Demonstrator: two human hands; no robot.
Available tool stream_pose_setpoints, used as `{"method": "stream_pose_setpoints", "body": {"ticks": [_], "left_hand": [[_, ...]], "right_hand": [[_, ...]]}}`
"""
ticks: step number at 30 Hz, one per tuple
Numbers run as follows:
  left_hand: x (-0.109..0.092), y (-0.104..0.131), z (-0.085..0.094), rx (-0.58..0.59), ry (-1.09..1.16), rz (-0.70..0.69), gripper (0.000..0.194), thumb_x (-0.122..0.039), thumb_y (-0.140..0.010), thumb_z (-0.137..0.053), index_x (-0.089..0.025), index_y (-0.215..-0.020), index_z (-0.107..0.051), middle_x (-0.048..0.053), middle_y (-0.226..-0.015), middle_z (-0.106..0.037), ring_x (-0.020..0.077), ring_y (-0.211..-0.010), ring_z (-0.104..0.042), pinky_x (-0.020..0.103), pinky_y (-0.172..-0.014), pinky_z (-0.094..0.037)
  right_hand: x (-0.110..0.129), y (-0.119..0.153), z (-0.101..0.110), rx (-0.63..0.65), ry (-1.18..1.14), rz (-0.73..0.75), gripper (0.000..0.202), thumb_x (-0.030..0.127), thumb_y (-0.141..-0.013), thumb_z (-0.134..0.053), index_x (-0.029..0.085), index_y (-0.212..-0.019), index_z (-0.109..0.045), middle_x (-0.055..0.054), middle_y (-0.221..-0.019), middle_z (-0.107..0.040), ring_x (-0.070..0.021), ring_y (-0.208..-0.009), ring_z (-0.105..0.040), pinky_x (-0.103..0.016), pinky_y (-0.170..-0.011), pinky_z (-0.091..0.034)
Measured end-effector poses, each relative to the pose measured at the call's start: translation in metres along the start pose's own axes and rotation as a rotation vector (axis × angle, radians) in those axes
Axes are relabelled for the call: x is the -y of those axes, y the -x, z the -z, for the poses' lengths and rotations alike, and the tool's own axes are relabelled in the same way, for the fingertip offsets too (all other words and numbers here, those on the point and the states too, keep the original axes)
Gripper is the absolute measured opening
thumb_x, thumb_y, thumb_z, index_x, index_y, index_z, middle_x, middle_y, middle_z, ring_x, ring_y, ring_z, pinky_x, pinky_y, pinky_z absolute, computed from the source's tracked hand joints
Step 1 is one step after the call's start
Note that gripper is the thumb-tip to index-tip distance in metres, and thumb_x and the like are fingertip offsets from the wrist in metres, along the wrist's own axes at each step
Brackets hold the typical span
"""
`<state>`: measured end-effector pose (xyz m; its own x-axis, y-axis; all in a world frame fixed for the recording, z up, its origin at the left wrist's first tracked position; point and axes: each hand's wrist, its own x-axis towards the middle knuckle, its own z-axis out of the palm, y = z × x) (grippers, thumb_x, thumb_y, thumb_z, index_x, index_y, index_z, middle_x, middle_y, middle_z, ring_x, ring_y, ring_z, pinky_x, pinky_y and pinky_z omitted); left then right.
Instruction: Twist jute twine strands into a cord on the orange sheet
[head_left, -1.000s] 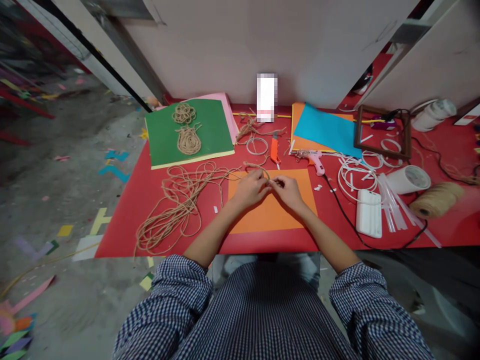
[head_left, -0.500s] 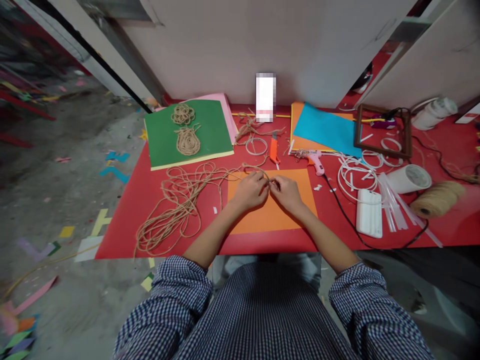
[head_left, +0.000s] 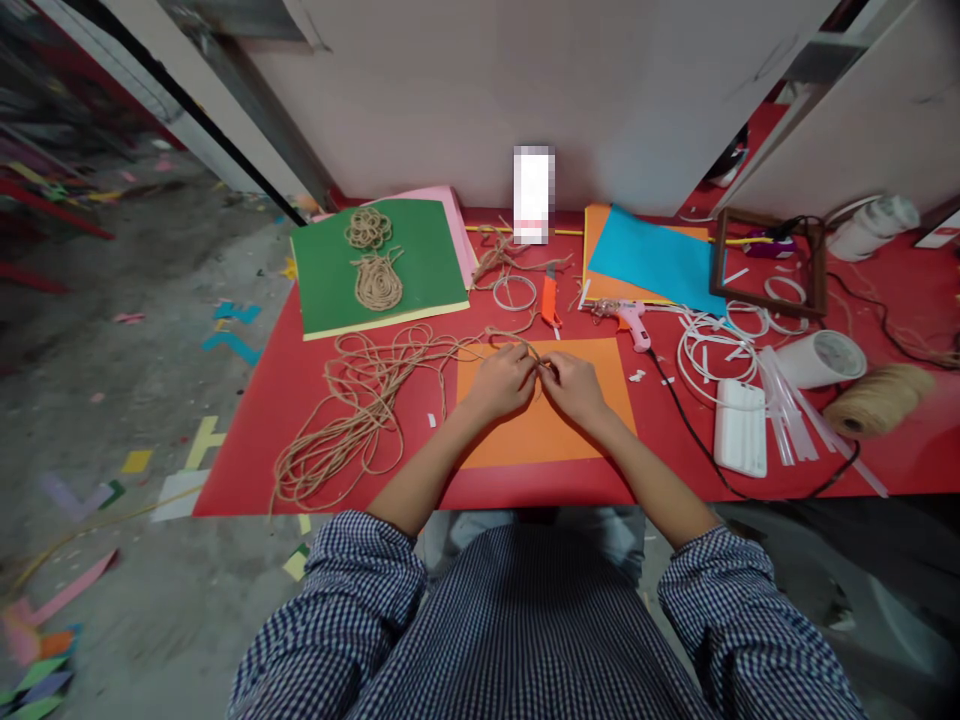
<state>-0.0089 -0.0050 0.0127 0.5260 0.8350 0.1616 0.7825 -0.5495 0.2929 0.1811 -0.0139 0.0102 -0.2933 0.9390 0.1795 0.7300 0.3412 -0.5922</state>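
Observation:
Over an orange sheet [head_left: 540, 435], my left hand [head_left: 508, 380] and my right hand [head_left: 571, 388] meet at their fingertips. Both are closed, pinching a strand of jute twine [head_left: 534, 352] between them. Part of that strand is covered by the fingers. A long loose tangle of the same twine [head_left: 360, 420] lies to the left and runs toward my hands. Just beyond them are an orange utility knife [head_left: 551, 300] and a pale ring [head_left: 514, 292]. A pink glue gun [head_left: 634, 325] rests to the right of my right hand.
Two coiled twine pieces lie on a green sheet [head_left: 427, 260] at back left. A bright phone [head_left: 532, 195] stands against the wall. To the right are a blue sheet [head_left: 652, 260], a wooden frame [head_left: 716, 260], white cord loops, a white power strip [head_left: 740, 428] and a twine spool [head_left: 881, 398].
The fingers have shifted only slightly on the twine, and a short end now shows below the fingertips. The whole view has drifted a little; the other things stay put.

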Motion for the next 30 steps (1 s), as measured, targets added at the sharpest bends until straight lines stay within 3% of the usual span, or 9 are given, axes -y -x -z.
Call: {"method": "stream_pose_setpoints", "body": {"ticks": [10,16,25,30], "left_hand": [[0.001,-0.001,0.001,-0.032,0.044,0.079,0.028,-0.028,-0.099,-0.049,-0.016,-0.095,-0.074,0.015,-0.102,-0.072,0.0284,-0.101,-0.065,0.041,-0.089,-0.049],[0.01,-0.004,-0.002,-0.034,0.31,0.184,0.022,-0.023,-0.096,-0.049,-0.018,-0.087,-0.069,0.009,-0.089,-0.073,0.0221,-0.082,-0.065,0.034,-0.074,-0.045],[0.007,-0.004,-0.005,-0.009,0.427,0.218,0.025,-0.031,-0.104,-0.046,-0.019,-0.116,-0.063,0.011,-0.098,-0.077,0.025,-0.087,-0.07,0.035,-0.078,-0.047],[0.003,-0.002,-0.001,0.064,0.263,0.142,0.027,-0.022,-0.103,-0.04,-0.017,-0.113,-0.065,0.016,-0.102,-0.076,0.0277,-0.094,-0.07,0.036,-0.081,-0.048]], "right_hand": [[0.003,0.0,0.003,0.026,0.019,-0.015,0.009,0.024,-0.094,-0.057,0.021,-0.087,-0.061,-0.005,-0.084,-0.068,-0.0196,-0.074,-0.056,-0.03,-0.07,-0.032],[0.004,-0.002,0.007,0.026,-0.099,-0.052,0.011,0.023,-0.089,-0.057,0.021,-0.079,-0.057,0.001,-0.072,-0.058,-0.0156,-0.066,-0.047,-0.029,-0.065,-0.028],[0.003,-0.001,0.004,0.045,-0.181,-0.059,0.015,0.032,-0.095,-0.056,0.021,-0.085,-0.059,0.001,-0.071,-0.059,-0.0155,-0.064,-0.048,-0.028,-0.064,-0.029],[0.004,-0.001,0.005,0.067,-0.135,-0.036,0.012,0.027,-0.092,-0.055,0.022,-0.081,-0.055,0.001,-0.07,-0.057,-0.0162,-0.065,-0.048,-0.029,-0.065,-0.029]]}}
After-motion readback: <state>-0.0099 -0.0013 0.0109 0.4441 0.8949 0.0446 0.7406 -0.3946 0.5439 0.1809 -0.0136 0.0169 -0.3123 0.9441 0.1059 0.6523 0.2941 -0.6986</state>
